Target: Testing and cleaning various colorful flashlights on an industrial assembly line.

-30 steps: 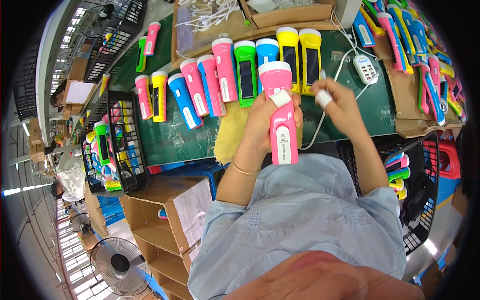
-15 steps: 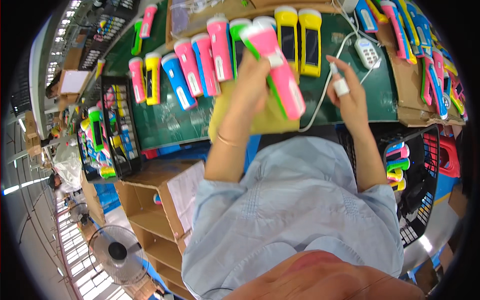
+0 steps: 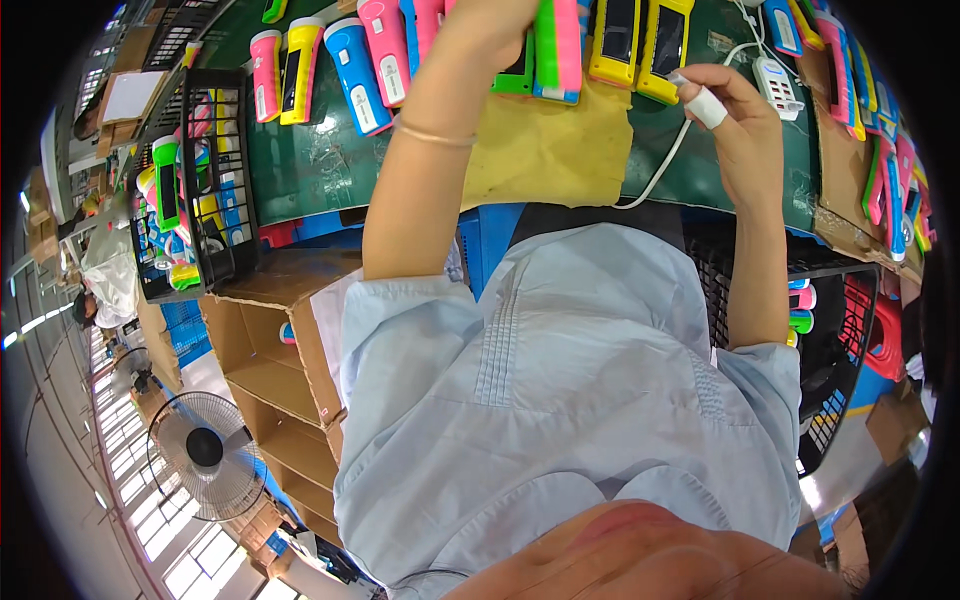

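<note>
My left hand (image 3: pixel 490 25) is up at the far edge of the bench (image 3: pixel 320 165), fingers wrapped round a pink and green flashlight (image 3: pixel 558 45) that's over the row of flashlights (image 3: pixel 370 55) lying there. My right hand (image 3: pixel 735 110) hovers over the bench's right side, fingers curled, pinching a white plug (image 3: pixel 706 108) on its white cable (image 3: pixel 655 175), just beside the yellow cloth (image 3: pixel 555 150).

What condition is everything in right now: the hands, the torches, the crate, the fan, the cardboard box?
Left hand: gripping a pink torch in the row.
Right hand: pinching a white plug, cable attached.
Black crate: holding torches.
Cardboard box: open.
Fan: standing; spinning or not, unclear.
</note>
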